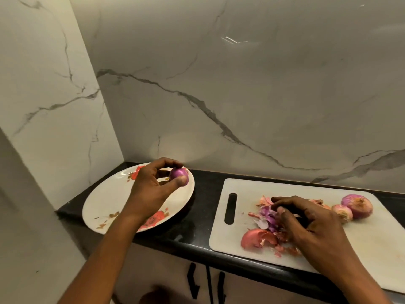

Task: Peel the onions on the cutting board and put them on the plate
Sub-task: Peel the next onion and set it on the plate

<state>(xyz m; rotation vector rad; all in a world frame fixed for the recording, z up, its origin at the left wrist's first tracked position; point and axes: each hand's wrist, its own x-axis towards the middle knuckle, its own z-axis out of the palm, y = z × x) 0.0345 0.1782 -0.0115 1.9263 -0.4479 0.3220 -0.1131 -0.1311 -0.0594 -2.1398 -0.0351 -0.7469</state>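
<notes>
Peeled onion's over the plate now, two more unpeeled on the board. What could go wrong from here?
1. The left hand holds the peeled onion near the far right rim of the plate; released there, it could roll onto the counter.
2. The plate's near edge seems to overhang the counter's front; a bump might tip it.
3. The right hand rests among loose peels; a sweep could nudge the unpeeled onions off the cutting board.

Black countertop [208, 194] against veined marble wall [241, 84]; cabinet handles [192, 278] below
</notes>
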